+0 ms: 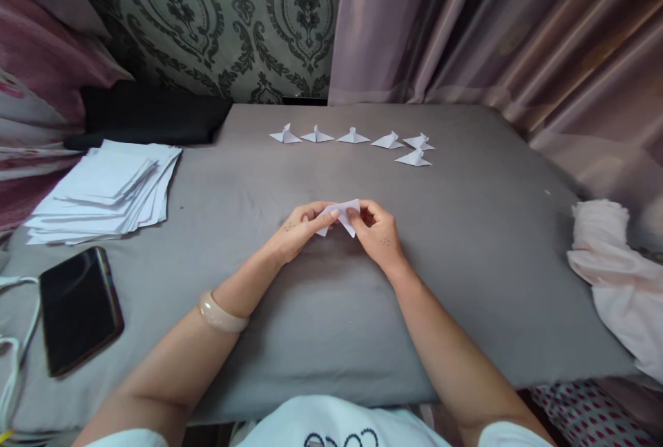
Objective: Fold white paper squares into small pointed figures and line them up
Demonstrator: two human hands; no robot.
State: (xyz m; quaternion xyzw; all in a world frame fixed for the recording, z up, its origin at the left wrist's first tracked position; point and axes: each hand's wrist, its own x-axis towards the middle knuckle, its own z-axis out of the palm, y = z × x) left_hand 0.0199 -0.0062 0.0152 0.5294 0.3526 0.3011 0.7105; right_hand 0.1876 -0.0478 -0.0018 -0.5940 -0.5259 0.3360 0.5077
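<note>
A small piece of folded white paper (348,216) is held up between both hands over the middle of the grey cloth-covered table (331,322). My left hand (301,227) pinches its left side, thumb on top and fingers behind. On the other side, my right hand (380,231) grips the paper's right part between thumb and curled fingers. The fingers hide some of the folds. Beyond the hands, several folded white paper figures (353,136) with pointed sides stand in a row, one of them (414,157) slightly nearer to me.
To the left lies a stack of white paper sheets (98,208), with a black folded item (155,114) behind it. A phone (80,312) and a white cable (18,357) are at the near left. Pale bunched cloth (616,267) rests along the right edge. Curtains (440,25) hang behind.
</note>
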